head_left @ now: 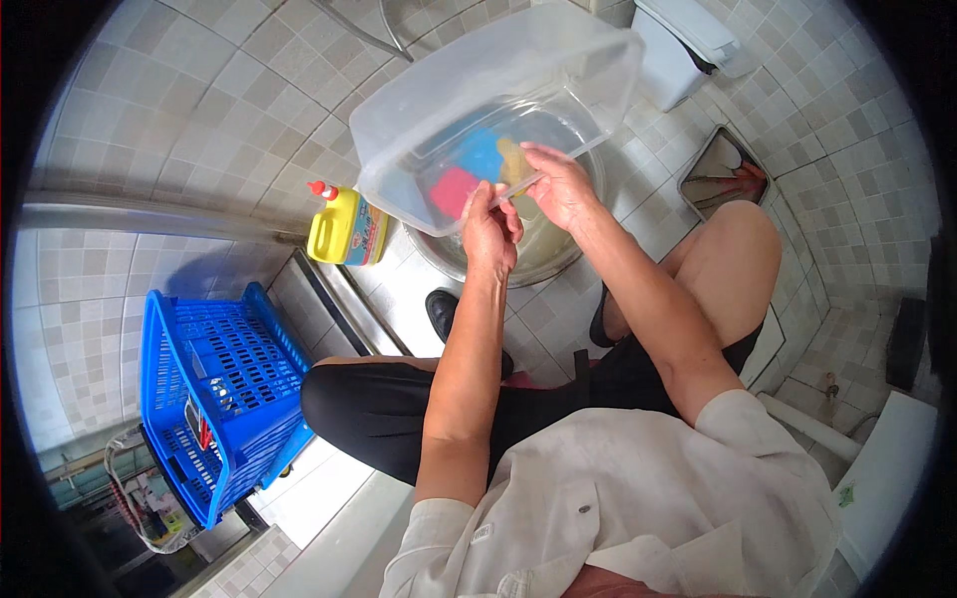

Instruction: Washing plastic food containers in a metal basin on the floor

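Note:
A large translucent plastic bin is tilted on its side over a round metal basin. My left hand is closed on the bin's near rim, fingers curled around it. Just right of it, my right hand grips the same rim with its fingertips over the edge. Close to my fingers show a pink patch, a blue patch and a yellowish, cloth-like piece. Whether these lie inside the bin or show through its wall from the basin, I cannot tell.
A yellow jug with a red cap stands left of the basin. A blue slatted basket sits farther left, by a metal door track. A white lidded bin and a square floor recess are on the right.

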Available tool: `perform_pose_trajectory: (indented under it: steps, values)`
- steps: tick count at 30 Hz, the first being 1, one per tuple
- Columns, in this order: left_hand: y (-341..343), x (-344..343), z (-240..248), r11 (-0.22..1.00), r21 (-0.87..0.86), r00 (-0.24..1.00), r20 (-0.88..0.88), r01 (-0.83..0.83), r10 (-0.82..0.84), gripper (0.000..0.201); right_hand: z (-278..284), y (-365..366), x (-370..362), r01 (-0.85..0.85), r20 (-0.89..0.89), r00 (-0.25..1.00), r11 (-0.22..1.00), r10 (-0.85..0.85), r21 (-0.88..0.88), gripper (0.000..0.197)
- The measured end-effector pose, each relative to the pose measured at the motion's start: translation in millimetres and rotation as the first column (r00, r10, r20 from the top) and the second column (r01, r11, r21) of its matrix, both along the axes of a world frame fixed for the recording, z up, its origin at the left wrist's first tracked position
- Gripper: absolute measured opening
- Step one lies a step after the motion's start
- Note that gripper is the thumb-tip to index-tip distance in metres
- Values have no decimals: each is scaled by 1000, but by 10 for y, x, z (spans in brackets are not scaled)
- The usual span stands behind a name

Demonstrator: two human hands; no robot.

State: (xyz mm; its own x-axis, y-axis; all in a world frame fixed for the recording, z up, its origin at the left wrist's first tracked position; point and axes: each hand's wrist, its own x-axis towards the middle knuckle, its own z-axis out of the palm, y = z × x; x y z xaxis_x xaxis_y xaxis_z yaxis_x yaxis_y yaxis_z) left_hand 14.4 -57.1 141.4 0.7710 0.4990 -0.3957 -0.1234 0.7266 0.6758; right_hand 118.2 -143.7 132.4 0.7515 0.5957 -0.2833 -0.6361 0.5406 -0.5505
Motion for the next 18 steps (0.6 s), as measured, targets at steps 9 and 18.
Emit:
perform_pose_trajectory:
  steps: [9, 18]
  values:
    - [53, -13, -154, 995, -92, 999, -1, -42, 42, 22, 162, -137, 325, 159, -70, 986, 974, -149, 163, 35]
    - [-27, 38, -139, 970, -240, 999, 28, 43, -37, 22, 1, 43, -77, -277, -32, 958, 947, 286, 160, 47]
